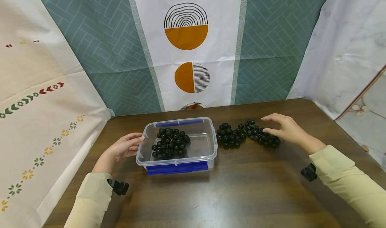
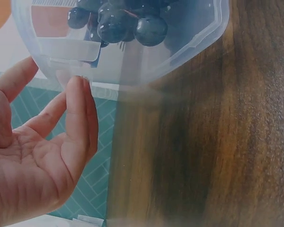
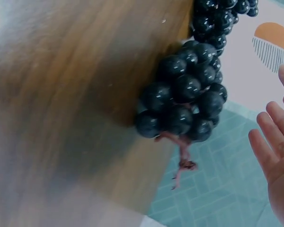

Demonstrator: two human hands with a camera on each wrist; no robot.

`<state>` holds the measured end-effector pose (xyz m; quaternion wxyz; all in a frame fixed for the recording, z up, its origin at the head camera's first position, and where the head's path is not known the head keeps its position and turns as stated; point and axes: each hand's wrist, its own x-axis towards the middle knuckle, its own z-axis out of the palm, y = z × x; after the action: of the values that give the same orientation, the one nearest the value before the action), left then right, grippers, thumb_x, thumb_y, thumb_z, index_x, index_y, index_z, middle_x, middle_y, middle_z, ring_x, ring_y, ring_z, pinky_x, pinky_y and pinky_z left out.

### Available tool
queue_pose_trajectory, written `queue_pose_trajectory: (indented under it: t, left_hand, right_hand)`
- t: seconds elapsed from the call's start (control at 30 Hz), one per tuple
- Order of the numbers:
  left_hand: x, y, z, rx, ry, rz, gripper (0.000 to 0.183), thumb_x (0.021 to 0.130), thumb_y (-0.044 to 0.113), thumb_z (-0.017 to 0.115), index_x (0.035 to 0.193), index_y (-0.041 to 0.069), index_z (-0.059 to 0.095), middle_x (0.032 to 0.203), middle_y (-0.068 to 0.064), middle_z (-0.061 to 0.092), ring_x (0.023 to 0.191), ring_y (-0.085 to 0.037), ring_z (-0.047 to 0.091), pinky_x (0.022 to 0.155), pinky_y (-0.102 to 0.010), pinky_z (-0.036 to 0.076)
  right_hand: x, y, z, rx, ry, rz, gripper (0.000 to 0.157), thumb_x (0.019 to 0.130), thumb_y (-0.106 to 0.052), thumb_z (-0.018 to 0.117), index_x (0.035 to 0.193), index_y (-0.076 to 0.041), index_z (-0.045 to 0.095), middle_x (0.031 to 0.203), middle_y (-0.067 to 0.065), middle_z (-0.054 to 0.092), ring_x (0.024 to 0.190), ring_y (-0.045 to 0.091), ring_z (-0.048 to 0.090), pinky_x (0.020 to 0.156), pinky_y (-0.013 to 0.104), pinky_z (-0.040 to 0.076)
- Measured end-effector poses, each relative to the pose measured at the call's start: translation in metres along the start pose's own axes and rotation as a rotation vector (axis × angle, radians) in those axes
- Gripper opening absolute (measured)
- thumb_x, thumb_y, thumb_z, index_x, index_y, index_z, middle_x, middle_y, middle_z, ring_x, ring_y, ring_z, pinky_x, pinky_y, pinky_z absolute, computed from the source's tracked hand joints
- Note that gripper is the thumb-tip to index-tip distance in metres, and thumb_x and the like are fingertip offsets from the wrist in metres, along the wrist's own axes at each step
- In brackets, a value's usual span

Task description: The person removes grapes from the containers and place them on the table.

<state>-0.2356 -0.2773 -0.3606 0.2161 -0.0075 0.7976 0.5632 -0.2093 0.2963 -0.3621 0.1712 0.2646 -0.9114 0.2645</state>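
A clear plastic container point(image 1: 202, 147) with blue clips stands on the table, a bunch of black grapes point(image 1: 170, 144) inside it. At its left end my left hand point(image 1: 125, 147) touches the outer wall with the fingertips; the left wrist view shows those fingers point(image 2: 76, 113) against the plastic, fairly straight. Right of the container lie a bunch of black grapes point(image 1: 228, 136) and, farther right, another bunch point(image 1: 265, 137). Just above and beside that far-right bunch hovers my right hand point(image 1: 284, 129), fingers spread, holding nothing. In the right wrist view a reddish stem point(image 3: 183, 153) hangs from the nearest bunch point(image 3: 184, 90).
The brown wooden table point(image 1: 241, 187) ends at a hanging cloth point(image 1: 187, 57) with orange half circles behind the container. Pale patterned cloths hang at the left point(image 1: 45, 127) and right point(image 1: 346, 70) sides. Each wrist carries a small black camera.
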Motion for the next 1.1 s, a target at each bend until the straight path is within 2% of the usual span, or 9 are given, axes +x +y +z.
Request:
queue_pose_trajectory:
  t: [0.17,0.4,0.6,0.67,0.9,1.1]
  left_hand:
    - [-0.001,-0.001,0.000,-0.017,-0.015,0.012,0.065,0.095,0.032,0.058,0.145,0.001,0.029,0.116,-0.004,0.059,0.098,-0.016,0.064,0.084,-0.032,0.054]
    - [0.000,-0.001,-0.002,0.003,0.019,0.016,0.064,0.093,0.032,0.062,0.142,0.001,0.033,0.106,-0.001,0.064,0.097,-0.019,0.066,0.083,-0.035,0.055]
    - [0.000,0.000,-0.001,-0.009,0.016,0.021,0.063,0.093,0.029,0.062,0.141,0.000,0.033,0.103,-0.001,0.066,0.095,-0.020,0.067,0.080,-0.033,0.056]
    - [0.000,0.000,-0.001,-0.011,0.009,0.026,0.063,0.093,0.028,0.062,0.142,-0.001,0.033,0.103,-0.002,0.066,0.094,-0.021,0.067,0.079,-0.033,0.056]
    - [-0.001,0.001,0.000,-0.007,0.005,0.027,0.064,0.093,0.028,0.062,0.142,-0.001,0.032,0.105,-0.005,0.065,0.093,-0.020,0.067,0.079,-0.034,0.056]
    - [0.000,0.000,-0.003,0.005,0.016,0.015,0.063,0.093,0.028,0.063,0.141,0.000,0.034,0.108,-0.007,0.065,0.094,-0.021,0.067,0.079,-0.035,0.056]
  right_hand:
    - [0.009,-0.011,-0.002,-0.013,-0.004,-0.041,0.038,0.078,-0.004,0.075,0.115,-0.001,0.063,0.111,0.017,0.065,0.101,0.035,0.060,0.081,0.049,0.050]
    - [0.024,-0.028,-0.002,0.004,-0.056,-0.090,0.038,0.079,-0.004,0.075,0.115,-0.001,0.063,0.112,0.015,0.064,0.101,0.032,0.060,0.081,0.048,0.051]
    - [0.034,-0.045,0.003,-0.004,-0.157,-0.106,0.040,0.081,-0.008,0.074,0.119,-0.001,0.062,0.114,0.013,0.063,0.088,0.020,0.057,0.068,0.031,0.049]
    - [0.038,-0.051,0.004,-0.002,-0.177,-0.110,0.041,0.082,-0.009,0.074,0.120,-0.001,0.061,0.115,0.012,0.063,0.087,0.018,0.056,0.066,0.030,0.048]
    - [0.052,-0.066,0.011,0.029,-0.231,-0.129,0.043,0.082,-0.011,0.074,0.122,0.000,0.060,0.117,0.014,0.062,0.103,0.029,0.060,0.083,0.045,0.051]
    - [0.060,-0.074,0.019,0.070,-0.278,-0.171,0.044,0.083,-0.013,0.073,0.123,0.001,0.059,0.119,0.015,0.061,0.107,0.032,0.059,0.087,0.046,0.050]
